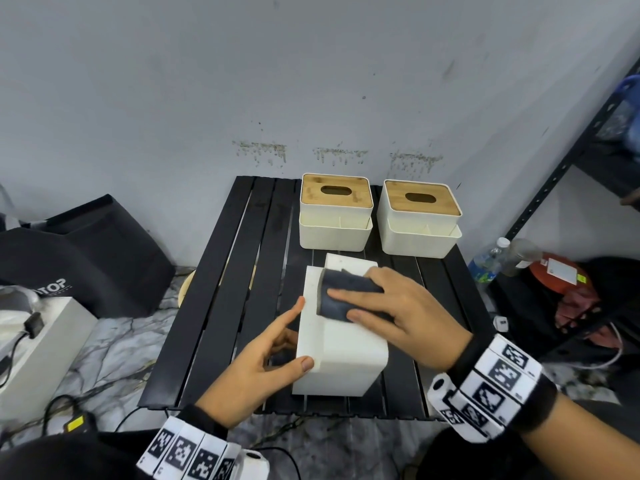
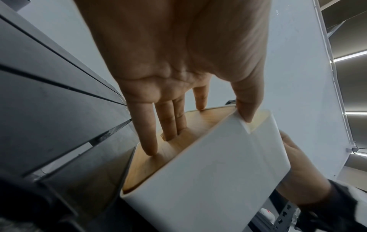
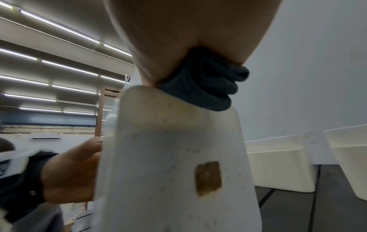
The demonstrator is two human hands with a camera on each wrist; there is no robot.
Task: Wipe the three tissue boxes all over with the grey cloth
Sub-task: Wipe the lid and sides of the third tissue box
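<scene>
tissue box tipped on side; left hand grips its wooden-lid end (fingers in slot); right hand presses grey cloth flat-fingered on top

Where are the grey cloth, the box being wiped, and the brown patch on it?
grey cloth point(image 1: 341, 295), head view, its middle fold.
box being wiped point(image 1: 349, 355), head view, its white upturned face.
brown patch point(image 3: 208, 178), right wrist view, its centre.
</scene>
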